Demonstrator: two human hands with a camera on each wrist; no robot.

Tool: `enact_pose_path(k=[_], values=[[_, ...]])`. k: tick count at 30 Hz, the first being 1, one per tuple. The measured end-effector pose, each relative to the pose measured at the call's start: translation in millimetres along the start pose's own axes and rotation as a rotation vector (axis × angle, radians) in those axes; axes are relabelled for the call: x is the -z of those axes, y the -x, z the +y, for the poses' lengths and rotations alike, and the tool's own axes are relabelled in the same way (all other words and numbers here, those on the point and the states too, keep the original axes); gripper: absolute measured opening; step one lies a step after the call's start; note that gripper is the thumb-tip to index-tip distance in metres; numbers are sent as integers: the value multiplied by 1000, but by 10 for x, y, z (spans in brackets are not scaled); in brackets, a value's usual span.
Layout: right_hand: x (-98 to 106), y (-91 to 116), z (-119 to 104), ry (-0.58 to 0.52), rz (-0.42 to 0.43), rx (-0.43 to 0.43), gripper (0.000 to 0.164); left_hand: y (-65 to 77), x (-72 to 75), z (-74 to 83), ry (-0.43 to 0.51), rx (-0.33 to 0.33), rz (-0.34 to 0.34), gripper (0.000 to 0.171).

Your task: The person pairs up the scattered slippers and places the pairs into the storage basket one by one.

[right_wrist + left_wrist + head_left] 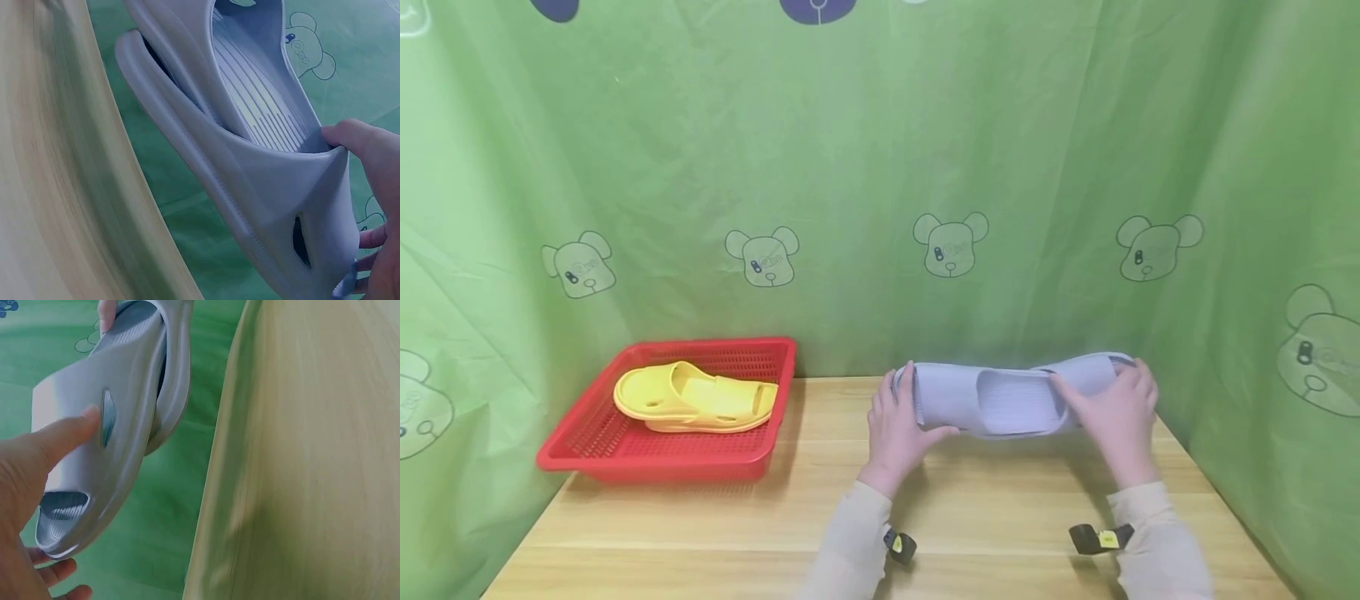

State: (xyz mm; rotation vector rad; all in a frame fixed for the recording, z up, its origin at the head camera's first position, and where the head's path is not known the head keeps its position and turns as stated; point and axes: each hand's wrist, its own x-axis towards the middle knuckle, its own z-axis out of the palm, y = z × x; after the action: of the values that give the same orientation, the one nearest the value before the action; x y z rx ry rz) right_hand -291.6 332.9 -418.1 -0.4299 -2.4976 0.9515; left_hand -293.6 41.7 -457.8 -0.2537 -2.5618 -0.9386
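The grey slippers, nested together right of the basket, are probably light, flexible foam, slightly slick. Hold by the toe ends: left hand and right hand each pinch one between thumb and fingers.

From my remote feed I see 1 red basket holding yellow clogs on the wood-grain surface. Behind hangs a green curtain printed with bear heads.

Wrist views crop both hands; curtain lettering illegibly small.
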Motion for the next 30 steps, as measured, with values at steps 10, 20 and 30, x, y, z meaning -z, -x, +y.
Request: enact_pose_path(k=[10, 20, 30], values=[[31, -27, 21, 3, -44, 13, 114, -15, -10, -68, -83, -99, 22, 119], [61, -12, 5, -8, -67, 49, 111, -24, 7, -114, -190, -238, -44, 119], [15, 8, -22, -5, -58, 77, 111, -29, -9, -136, -225, -326, 0, 110]])
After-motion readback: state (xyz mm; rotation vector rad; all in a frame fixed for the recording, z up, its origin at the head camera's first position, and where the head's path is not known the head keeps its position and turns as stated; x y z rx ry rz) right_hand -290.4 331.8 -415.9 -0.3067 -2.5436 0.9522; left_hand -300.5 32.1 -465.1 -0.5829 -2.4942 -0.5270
